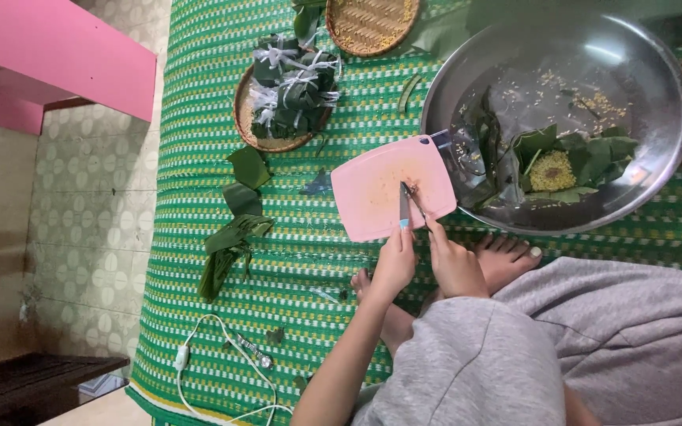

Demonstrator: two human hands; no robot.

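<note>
My left hand [395, 264] grips a small knife [404, 207] with a light blue handle, its blade resting on a pink cutting board [372, 189] that lies on the green woven mat [199, 158]. My right hand [455, 267] is right beside it, its fingertips pinching a thin dark strip [414, 194] on the board next to the blade. What the strip is made of is too small to tell. My bare feet [507, 256] and grey-clad knees [515, 355] sit just below the hands.
A large metal basin [649, 87] holds green leaves and a mound of yellow filling [552, 170]. A round woven tray [278, 143] carries several tied leaf parcels. Another basket [369, 24] holds grains. Loose leaves [234, 237] and a white cable [199, 347] lie on the mat.
</note>
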